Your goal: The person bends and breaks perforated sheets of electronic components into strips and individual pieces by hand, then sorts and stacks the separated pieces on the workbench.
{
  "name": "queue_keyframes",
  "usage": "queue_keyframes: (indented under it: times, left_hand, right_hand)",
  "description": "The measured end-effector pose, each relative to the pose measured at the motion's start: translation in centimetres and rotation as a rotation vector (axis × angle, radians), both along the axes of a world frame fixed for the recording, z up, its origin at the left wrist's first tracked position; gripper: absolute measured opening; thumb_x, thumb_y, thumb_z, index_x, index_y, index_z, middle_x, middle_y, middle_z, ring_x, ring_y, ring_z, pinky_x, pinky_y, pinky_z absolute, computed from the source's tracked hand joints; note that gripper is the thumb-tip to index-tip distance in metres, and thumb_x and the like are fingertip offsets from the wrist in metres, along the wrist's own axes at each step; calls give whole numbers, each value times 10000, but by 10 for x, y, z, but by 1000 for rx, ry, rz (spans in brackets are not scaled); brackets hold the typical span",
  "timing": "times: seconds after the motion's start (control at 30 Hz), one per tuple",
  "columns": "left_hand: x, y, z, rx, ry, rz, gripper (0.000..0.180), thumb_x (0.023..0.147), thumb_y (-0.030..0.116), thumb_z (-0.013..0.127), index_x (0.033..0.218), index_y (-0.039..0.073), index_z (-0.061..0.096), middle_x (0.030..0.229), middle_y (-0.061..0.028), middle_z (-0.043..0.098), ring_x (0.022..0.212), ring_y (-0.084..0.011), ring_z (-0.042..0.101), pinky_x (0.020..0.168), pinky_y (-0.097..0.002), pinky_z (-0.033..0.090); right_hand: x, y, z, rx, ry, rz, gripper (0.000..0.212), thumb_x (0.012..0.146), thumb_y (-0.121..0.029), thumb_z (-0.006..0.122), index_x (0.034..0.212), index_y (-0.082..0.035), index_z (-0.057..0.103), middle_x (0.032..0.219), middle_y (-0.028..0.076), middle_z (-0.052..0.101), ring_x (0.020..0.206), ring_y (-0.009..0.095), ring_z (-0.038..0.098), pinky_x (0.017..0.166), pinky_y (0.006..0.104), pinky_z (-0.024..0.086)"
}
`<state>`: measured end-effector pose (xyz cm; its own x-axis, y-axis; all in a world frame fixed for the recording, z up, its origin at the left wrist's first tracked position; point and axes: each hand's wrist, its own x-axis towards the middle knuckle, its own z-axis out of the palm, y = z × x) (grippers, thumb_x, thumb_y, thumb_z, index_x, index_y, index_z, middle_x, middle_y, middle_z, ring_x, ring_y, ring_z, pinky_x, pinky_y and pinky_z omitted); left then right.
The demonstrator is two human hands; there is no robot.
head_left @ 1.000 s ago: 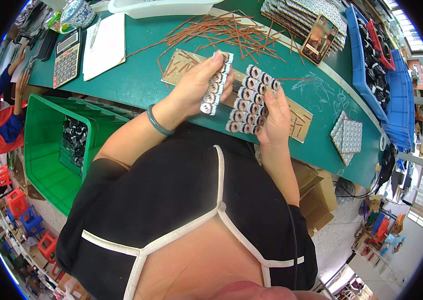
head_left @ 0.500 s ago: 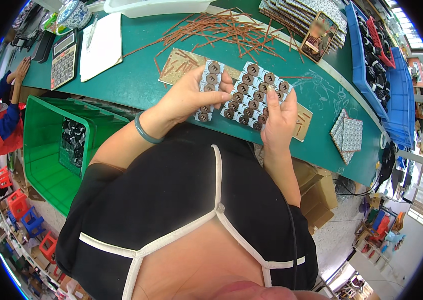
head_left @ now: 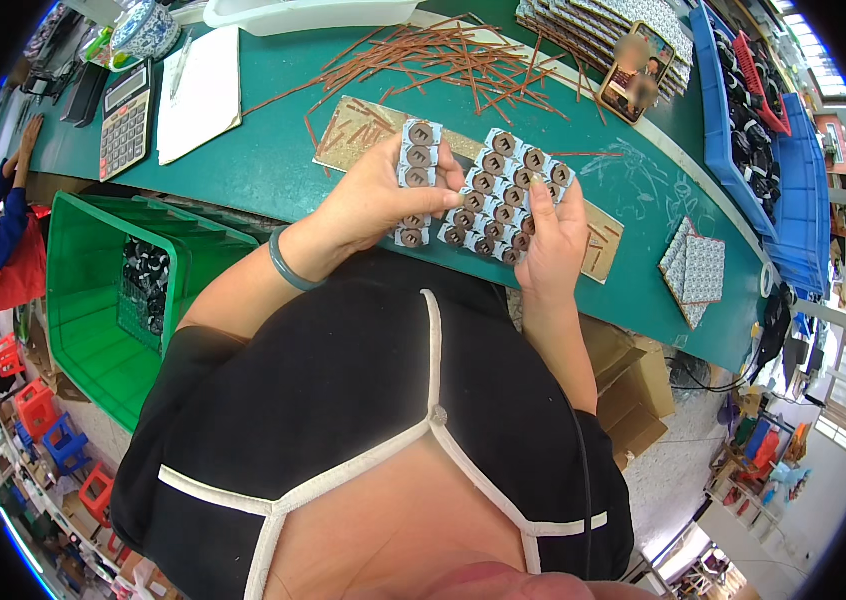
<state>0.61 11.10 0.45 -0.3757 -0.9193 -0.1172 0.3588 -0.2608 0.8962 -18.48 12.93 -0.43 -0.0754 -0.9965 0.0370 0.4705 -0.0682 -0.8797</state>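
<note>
In my left hand is a narrow pale strip carrying a single row of round brown parts, pinched with the thumb across its front. My right hand grips a wider panel of the same kind, with several rows of brown discs, its thumb on the face near the right edge. A small gap separates the strip from the panel. Both are held tilted above the bench's near edge. Beneath them lies a tan board with thin brown strips on it, partly hidden by my hands.
Loose brown sticks are heaped on the green bench. A calculator and paper pad lie left; a phone, stacked panels and blue crates right. A green bin stands below, near another person.
Both hands, with the strip and the panel, have shifted very slightly left. The person at far left has moved their arms a little. My grip looks the same.
</note>
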Motion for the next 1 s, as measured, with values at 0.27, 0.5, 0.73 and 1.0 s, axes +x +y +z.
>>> queue_keyframes:
  times: [0.27, 0.5, 0.73, 1.0]
  left_hand:
    - [-15, 0, 22, -256, -55, -3, 269, 840, 48, 673, 1081, 19, 557, 916, -56, 637, 836, -117, 617, 745, -258, 512]
    - [-31, -14, 35, -801, -277, -53, 284, 805, 36, 674, 1086, 42, 634, 988, -87, 671, 893, -207, 656, 774, -307, 515]
    - [-36, -19, 40, -1029, -375, -37, 241, 819, 80, 668, 1056, 61, 630, 954, -103, 660, 872, -271, 645, 747, -334, 513]
    - [-38, -18, 39, -1059, -401, -17, 235, 815, 105, 674, 1040, 65, 619, 935, -102, 652, 866, -284, 635, 744, -351, 508]
  right_hand:
    - [-16, -4, -33, 227, -687, 432, 254, 983, -223, 423, 1121, -45, 541, 1049, 72, 616, 637, 150, 602, 489, 251, 497]
    - [-6, 3, -20, 311, -902, 414, 297, 982, -291, 416, 1030, -34, 557, 767, 11, 499, 480, 85, 403, 371, 198, 320]
    - [-3, 7, -17, 377, -1065, 396, 247, 968, -263, 390, 896, -67, 522, 646, 20, 470, 433, 86, 389, 334, 209, 329]
    - [-1, 10, -14, 390, -1110, 429, 280, 970, -276, 372, 861, -62, 516, 572, 25, 427, 374, 106, 368, 314, 224, 311]
